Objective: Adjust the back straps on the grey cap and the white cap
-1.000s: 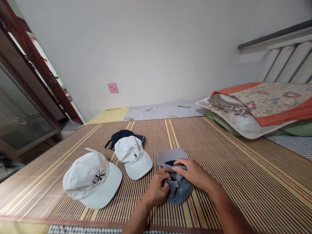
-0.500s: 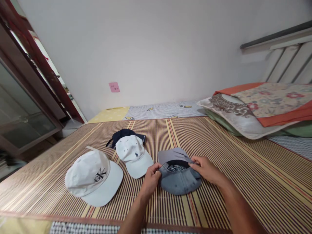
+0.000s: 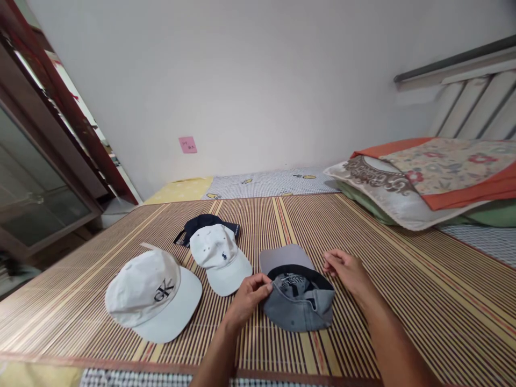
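We see the gray cap (image 3: 296,316) on the mat (image 3: 258,226), at 5 o'clock from the middle of our view, its mouth facing up and its brim (image 3: 284,259) toward 12. Half a second ago both hands held its edges; now only the left hand (image 3: 250,295), at 9 o'clock of the cap, keeps an edge pinched between thumb and fingers. The right hand (image 3: 350,271) has let go: at 2 o'clock, its grip is slack, fingers loosely bent, and we see nothing in it. In our judgement, the cap is thus steadied from one side only, so its shape may sag.
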Available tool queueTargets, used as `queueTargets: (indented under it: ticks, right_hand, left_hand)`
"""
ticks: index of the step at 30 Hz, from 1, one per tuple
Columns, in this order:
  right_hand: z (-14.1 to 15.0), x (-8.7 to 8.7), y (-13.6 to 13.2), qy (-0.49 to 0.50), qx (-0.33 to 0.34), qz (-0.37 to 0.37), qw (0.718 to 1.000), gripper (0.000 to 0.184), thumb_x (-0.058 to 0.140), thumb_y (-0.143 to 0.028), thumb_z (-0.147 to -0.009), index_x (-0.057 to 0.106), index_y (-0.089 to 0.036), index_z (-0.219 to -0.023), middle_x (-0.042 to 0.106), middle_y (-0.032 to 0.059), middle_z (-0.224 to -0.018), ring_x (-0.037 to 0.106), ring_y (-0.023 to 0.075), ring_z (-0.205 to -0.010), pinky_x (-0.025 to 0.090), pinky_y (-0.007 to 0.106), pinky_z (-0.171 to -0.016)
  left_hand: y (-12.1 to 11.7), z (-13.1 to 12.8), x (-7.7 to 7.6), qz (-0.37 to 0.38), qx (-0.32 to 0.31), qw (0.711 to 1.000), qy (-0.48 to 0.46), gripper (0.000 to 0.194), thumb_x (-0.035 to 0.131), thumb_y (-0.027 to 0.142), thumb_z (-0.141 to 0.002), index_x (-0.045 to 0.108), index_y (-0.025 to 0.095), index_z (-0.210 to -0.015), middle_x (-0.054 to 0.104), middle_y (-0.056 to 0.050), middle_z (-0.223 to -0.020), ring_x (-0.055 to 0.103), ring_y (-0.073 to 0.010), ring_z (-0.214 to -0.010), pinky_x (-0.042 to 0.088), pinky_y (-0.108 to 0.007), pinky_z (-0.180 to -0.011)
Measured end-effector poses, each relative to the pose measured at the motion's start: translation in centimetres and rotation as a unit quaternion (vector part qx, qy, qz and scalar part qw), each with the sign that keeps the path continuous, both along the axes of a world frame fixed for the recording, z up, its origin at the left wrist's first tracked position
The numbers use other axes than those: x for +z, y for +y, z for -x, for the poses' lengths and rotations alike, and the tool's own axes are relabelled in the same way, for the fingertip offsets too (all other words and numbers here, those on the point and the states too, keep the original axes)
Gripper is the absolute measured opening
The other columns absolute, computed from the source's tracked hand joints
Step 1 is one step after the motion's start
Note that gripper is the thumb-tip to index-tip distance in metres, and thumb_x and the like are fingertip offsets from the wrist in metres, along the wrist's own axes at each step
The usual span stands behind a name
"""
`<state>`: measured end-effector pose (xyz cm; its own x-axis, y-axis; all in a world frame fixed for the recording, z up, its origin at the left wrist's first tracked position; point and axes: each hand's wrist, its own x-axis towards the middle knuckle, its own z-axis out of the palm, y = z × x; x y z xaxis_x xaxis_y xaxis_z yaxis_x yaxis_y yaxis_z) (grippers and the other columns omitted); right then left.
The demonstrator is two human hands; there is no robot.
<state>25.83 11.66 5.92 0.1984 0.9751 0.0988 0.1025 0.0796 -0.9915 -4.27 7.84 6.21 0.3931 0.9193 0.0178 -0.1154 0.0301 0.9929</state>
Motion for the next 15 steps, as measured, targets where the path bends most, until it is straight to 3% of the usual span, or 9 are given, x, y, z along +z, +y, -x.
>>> queueTargets:
  ticks: [4, 7, 9, 12, 15]
  right_hand:
    - [0.7, 0.8, -0.4, -0.026, 0.03, -0.012, 0.999, 0.039, 0.074, -0.063, -0.077, 0.071, -0.024, -0.076, 0.071, 0.005, -0.066, 0.067, 0.0244, -0.065, 0.048, 0.034, -0.057]
    - [1.9, 2.5, -1.8, -0.099, 0.138, -0.006, 0.985, 0.03, 0.068, -0.054, -0.088, 0.075, -0.025, -0.085, 0.077, 0.0066, -0.079, 0.072, 0.0256, -0.076, 0.052, 0.035, -0.067]
    - [2.9, 3.5, -2.9, -0.177, 0.229, 0.019, 0.957, 0.026, 0.065, -0.047, -0.092, 0.077, -0.025, -0.087, 0.08, 0.0065, -0.085, 0.073, 0.0255, -0.081, 0.051, 0.034, -0.071]
    - [4.7, 4.1, -3.9, -0.288, 0.275, 0.075, 0.914, 0.016, 0.073, -0.035, -0.087, 0.077, -0.021, -0.08, 0.078, 0.0056, -0.08, 0.071, 0.0233, -0.075, 0.045, 0.03, -0.063]
    - [6.1, 3.4, -3.9, -0.338, 0.28, 0.105, 0.892, 0.01, 0.075, -0.014, -0.073, 0.07, -0.019, -0.067, 0.07, 0.0011, -0.065, 0.064, 0.0182, -0.063, 0.034, 0.027, -0.054]
  left_hand:
    - [-0.1, 0.1, 0.0, 0.0, -0.003, 1.0, 0.002, 0.045, 0.082, 0.059, -0.079, 0.069, 0.017, -0.084, 0.059, 0.002, -0.067, 0.045, -0.0106, -0.06, 0.033, -0.024, -0.06]
    - [-0.2, 0.0, 0.1, -0.001, -0.027, 1.0, 0.01, 0.045, 0.082, 0.06, -0.079, 0.069, 0.017, -0.085, 0.059, 0.001, -0.07, 0.046, -0.0105, -0.061, 0.033, -0.025, -0.06]
    - [-0.3, -0.1, 0.1, -0.004, -0.048, 0.999, 0.019, 0.045, 0.082, 0.059, -0.079, 0.069, 0.017, -0.084, 0.057, 0.002, -0.069, 0.044, -0.01, -0.061, 0.031, -0.025, -0.06]
    - [-0.3, -0.3, 0.1, -0.01, -0.057, 0.998, 0.033, 0.045, 0.083, 0.058, -0.079, 0.068, 0.016, -0.086, 0.054, 0.003, -0.069, 0.041, -0.01, -0.061, 0.029, -0.025, -0.059]
    - [-0.4, -0.5, 0.0, -0.011, -0.051, 0.998, 0.036, 0.044, 0.082, 0.057, -0.08, 0.067, 0.016, -0.088, 0.053, 0.004, -0.07, 0.041, -0.0104, -0.063, 0.029, -0.025, -0.061]
